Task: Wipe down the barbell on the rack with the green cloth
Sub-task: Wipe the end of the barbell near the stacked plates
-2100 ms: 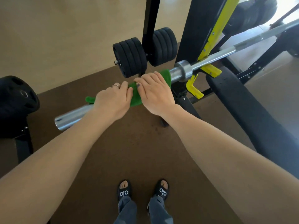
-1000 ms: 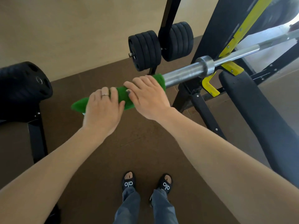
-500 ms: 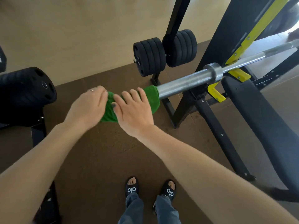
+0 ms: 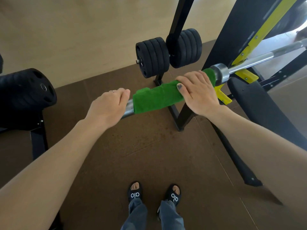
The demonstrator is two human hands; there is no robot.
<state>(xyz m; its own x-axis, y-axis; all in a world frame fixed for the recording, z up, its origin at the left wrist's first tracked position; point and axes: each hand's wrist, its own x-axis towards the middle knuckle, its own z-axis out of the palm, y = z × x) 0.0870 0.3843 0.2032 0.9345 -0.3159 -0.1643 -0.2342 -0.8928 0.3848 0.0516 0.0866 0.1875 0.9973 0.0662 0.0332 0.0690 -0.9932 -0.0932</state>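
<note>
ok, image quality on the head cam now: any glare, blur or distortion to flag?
Head view: wide-angle bending curves the rack upright and stretches both forearms at the edges. Blown-out daylight at top right washes out the far barbell, which looks soft there. The collar shows bright glints. The green cloth, left hand and right hand are sharp and evenly lit.

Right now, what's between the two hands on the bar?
Head view: the green cloth, wrapped over the barbell sleeve. The right hand presses its far end; a short bare steel strip separates it from the left hand.
</note>
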